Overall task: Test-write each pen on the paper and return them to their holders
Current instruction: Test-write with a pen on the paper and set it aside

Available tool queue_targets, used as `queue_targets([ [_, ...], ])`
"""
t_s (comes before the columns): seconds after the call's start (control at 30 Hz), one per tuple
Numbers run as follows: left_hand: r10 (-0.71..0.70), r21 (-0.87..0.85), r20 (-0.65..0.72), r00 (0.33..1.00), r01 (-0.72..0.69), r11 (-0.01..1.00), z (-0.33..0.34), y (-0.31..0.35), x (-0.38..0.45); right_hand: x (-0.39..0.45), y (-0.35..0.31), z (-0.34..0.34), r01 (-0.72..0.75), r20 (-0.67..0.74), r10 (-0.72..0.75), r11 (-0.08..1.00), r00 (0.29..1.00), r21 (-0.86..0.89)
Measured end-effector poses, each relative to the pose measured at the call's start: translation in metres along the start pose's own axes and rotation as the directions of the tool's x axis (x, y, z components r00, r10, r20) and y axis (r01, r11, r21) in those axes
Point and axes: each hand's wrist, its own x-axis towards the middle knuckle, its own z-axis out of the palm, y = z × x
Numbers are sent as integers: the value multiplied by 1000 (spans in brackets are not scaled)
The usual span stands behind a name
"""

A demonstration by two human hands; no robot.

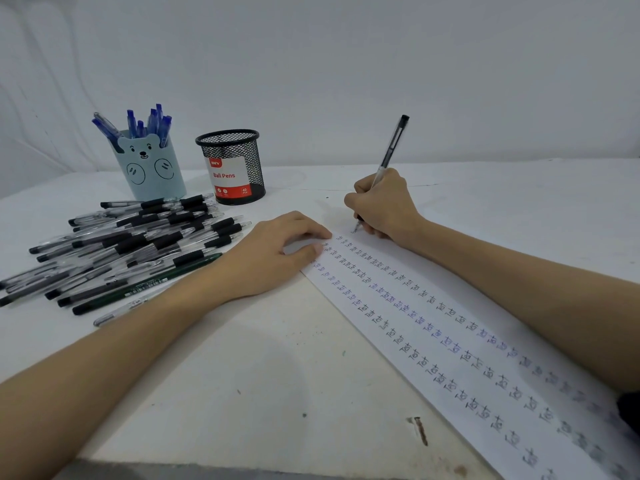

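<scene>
My right hand (pixel 384 206) grips a black pen (pixel 393 147) with its tip down on the white paper (pixel 460 306), at the far end of rows of small written marks in black and blue. On the paper's left edge my left hand (pixel 273 251) rests, fingertips pressing it flat. A heap of several black-grip pens (pixel 138 240) lies on the table to the left. Behind the heap stands a light-blue bear holder (pixel 150 168) with several blue pens in it. A black mesh holder (pixel 232 164) labelled "Ball Pens" stands beside it; no pens show above its rim.
A white table (pixel 249 368) carries everything, with its front edge at the lower left. A dark green pen (pixel 145 282) lies at the near side of the heap. A rusty chip (pixel 419 429) marks the table near the front. A plain white wall rises behind.
</scene>
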Motion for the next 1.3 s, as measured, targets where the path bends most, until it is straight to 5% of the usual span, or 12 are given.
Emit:
queue_targets([
  [0.1, -6, 6, 0, 1000, 6, 1000, -1, 0, 0, 0, -2, -1, 1, -21, -1, 1000, 1000, 0],
  [0.2, -30, -2, 13, 999, 30, 1000, -1, 2, -1, 1, -1, -4, -121, -48, 132, 976, 990, 179],
  [0.37, -15, 64, 52, 999, 12, 998, -1, 7, -2, 5, -5, -14, -291, 58, 287, 910, 956, 296],
  [0.93, -57, 117, -22, 998, 59, 991, -3, 6, -2, 1, -18, -42, -38, 69, 30, 991, 997, 126],
  [1.13, -46, 202, -26, 999, 50, 978, -8, -5, 0, 8, 4, -79, -92, 54, 110, 962, 992, -259],
  [1.3, -52, 168, -54, 997, 60, 984, -9, -9, -4, 9, 31, -107, -112, -6, 144, 742, 990, -661],
])
